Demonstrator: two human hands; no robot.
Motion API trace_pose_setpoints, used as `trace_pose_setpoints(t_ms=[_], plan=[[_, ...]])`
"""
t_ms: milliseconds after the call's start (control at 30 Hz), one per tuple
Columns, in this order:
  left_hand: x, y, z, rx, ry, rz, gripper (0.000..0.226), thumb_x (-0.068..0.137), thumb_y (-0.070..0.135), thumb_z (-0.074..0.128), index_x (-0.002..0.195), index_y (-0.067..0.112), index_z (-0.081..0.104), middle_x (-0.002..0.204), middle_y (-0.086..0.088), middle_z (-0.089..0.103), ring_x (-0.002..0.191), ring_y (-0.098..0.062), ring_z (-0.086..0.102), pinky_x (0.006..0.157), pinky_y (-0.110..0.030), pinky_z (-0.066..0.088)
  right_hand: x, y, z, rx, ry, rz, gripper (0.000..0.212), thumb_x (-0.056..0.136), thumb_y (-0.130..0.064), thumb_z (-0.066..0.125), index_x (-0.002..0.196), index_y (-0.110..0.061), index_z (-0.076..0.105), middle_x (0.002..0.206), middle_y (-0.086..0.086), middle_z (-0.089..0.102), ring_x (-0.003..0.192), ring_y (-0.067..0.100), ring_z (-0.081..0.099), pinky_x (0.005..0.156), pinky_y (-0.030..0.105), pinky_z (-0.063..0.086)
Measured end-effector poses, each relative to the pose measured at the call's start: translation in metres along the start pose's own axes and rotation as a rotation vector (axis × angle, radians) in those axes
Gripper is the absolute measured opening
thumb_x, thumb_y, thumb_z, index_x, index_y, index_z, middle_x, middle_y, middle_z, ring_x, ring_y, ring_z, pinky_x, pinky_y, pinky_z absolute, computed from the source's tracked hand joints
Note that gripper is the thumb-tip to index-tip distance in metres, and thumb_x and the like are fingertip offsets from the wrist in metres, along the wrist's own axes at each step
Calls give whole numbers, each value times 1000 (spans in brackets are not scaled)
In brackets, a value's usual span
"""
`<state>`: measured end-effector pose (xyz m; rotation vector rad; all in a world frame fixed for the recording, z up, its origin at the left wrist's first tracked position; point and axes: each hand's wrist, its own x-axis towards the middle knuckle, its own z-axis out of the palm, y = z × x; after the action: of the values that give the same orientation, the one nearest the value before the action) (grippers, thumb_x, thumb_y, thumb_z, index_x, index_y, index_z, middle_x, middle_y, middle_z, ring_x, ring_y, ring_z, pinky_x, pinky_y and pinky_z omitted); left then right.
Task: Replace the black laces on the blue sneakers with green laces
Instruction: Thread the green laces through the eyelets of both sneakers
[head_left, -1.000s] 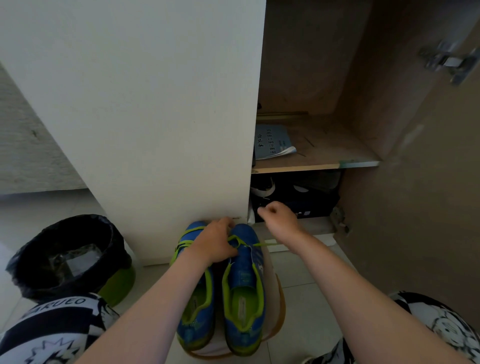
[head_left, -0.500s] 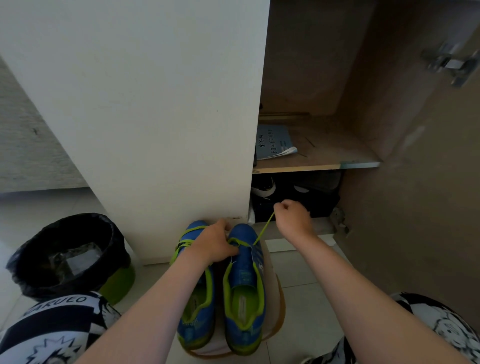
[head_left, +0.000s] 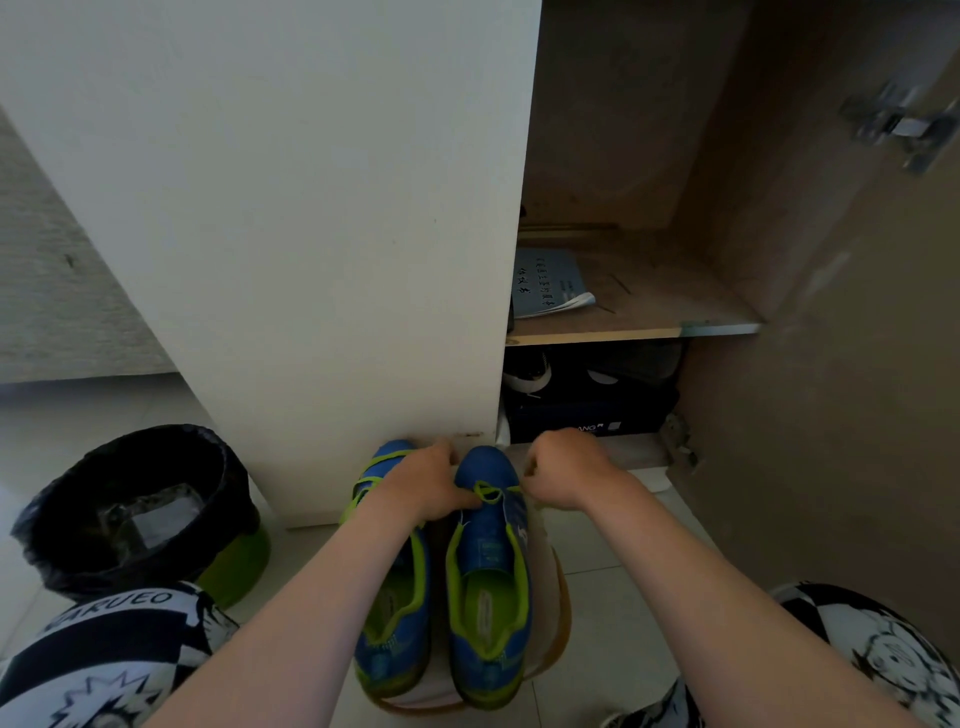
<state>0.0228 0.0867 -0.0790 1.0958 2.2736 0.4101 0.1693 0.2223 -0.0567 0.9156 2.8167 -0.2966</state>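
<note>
Atop sneaker (head_left: 488, 551), left fingers (head_left: 448, 460) pinch green lace (head_left: 489, 491), right fingers (head_left: 536, 465) clench it

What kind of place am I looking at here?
Probably a home hallway or entryway: an open cupboard stores shoes and a shoebox under its shelf, the floor is tiled, and a bag-lined waste bin stands nearby.

Head camera (the only view) looks forward and down, close above the sneakers (head_left: 488, 551).
</note>
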Motion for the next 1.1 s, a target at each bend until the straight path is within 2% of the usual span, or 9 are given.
trace_pose_setpoints(t_ms=[100, 267, 400, 500, 600, 767, 867, 1000, 1100], plan=[[0, 1, -4, 83, -18, -1, 49, 76, 49, 76, 104, 10, 66, 97, -8, 70, 89, -20, 66, 72, -33, 51, 0, 12, -5, -163, -10, 110, 13, 88, -10, 56, 80, -15, 64, 93, 2, 69, 80, 19, 59, 62, 26, 42], [-3, 1, -7, 167, -42, 31, 41, 92, 48, 55, 91, 10, 71, 80, -3, 68, 77, -18, 63, 62, -29, 45, 2, 20, -7, -379, -11, 283, 33, 90, -19, 59, 122, -16, 61, 127, 9, 58, 119, 29, 48, 102, 43, 42], [0, -2, -7, 278, 0, 59, 30, 95, 35, 50, 96, 13, 71, 93, -7, 72, 86, -22, 65, 73, -33, 51, 3, 9, 16, -353, -47, 81, 40, 90, -29, 57, 129, -21, 60, 133, 7, 53, 126, 30, 41, 107, 44, 32], [-1, -2, -6, 315, 47, 89, 31, 97, 38, 50, 101, 16, 72, 95, -5, 72, 89, -22, 66, 75, -34, 53, 4, -2, 32, 88, -117, 7, 39, 91, -25, 61, 130, -20, 59, 130, 7, 61, 119, 30, 56, 92, 33, 43], [-1, -5, -5, 340, 82, 90, 30, 97, 37, 49, 101, 20, 72, 96, -4, 72, 89, -22, 66, 72, -33, 53, 6, -4, 35, 51, -55, -18, 6, 89, -15, 60, 90, -16, 66, 103, 8, 69, 98, 29, 64, 74, 29, 38], [1, -10, -13, 418, 171, 29, 30, 97, 38, 48, 104, 23, 72, 108, -3, 70, 103, -25, 64, 72, -27, 43, 12, 3, 39, 83, -99, 86, 15, 89, -12, 58, 74, -14, 58, 87, 7, 64, 87, 27, 63, 66, 27, 37], [0, -7, -19, 438, 147, 7, 30, 97, 41, 49, 103, 20, 70, 114, -5, 68, 107, -27, 62, 75, -29, 42, 13, 3, 41, 211, -136, 104, 29, 91, -9, 52, 63, -11, 48, 70, 3, 51, 75, 23, 56, 49, 25, 30], [-7, -6, -47, 390, 59, -83, 30, 88, 39, 56, 96, 14, 68, 109, -9, 69, 101, -29, 64, 73, -31, 44, 8, -4, 21, 666, -79, 176, 10, 94, -12, 53, 96, -11, 62, 80, 0, 56, 71, 15, 53, 53, 24, 35], [-17, -3, -83, 169, 13, -104, 17, 85, 24, 55, 81, 11, 66, 82, -15, 66, 62, -26, 57, 55, -25, 39, 1, -10, -10, 1083, -69, 230, 10, 98, -12, 54, 102, -11, 63, 62, 0, 52, 47, 12, 44, 45, 22, 31]])
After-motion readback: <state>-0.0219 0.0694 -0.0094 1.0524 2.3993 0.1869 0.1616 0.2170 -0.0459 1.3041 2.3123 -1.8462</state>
